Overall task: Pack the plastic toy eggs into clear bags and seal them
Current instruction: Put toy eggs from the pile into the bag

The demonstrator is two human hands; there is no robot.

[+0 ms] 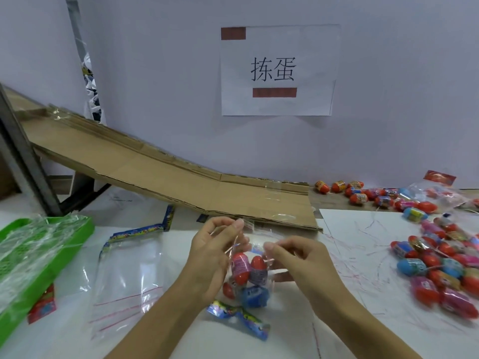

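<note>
A clear bag [255, 246] stands in front of me on the white table, holding several toy eggs [248, 270], red, pink and blue. My left hand [215, 252] pinches the bag's open top flap at its left side. My right hand [295, 257] pinches the same flap at its right side. A printed header card [241, 317] lies at the bag's bottom end. A large heap of loose eggs [440, 265] lies at the right.
A stack of empty clear bags [124, 283] with red seal strips lies left of my hands. A green tray [39, 257] with plastic film stands far left. A flattened cardboard sheet [160, 172] slopes along the wall. More eggs [368, 194] and a filled bag [438, 193] lie at the back right.
</note>
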